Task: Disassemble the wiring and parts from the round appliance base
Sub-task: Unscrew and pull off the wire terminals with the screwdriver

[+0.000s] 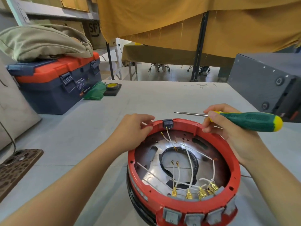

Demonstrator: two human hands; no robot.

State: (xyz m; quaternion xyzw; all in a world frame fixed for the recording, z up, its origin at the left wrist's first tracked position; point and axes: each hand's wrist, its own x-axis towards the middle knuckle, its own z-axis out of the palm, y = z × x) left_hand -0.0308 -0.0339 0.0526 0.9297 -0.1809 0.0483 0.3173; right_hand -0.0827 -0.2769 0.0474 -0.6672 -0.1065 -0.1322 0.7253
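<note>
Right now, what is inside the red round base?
Inside the red base: white wires, brass terminals, a black ring, a shiny metal plate. Whatever lies beneath the plate is covered.

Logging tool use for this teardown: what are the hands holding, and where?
The right hand grips the screwdriver where the handle meets the shaft. The left hand pinches the red base at its far rim.
</note>
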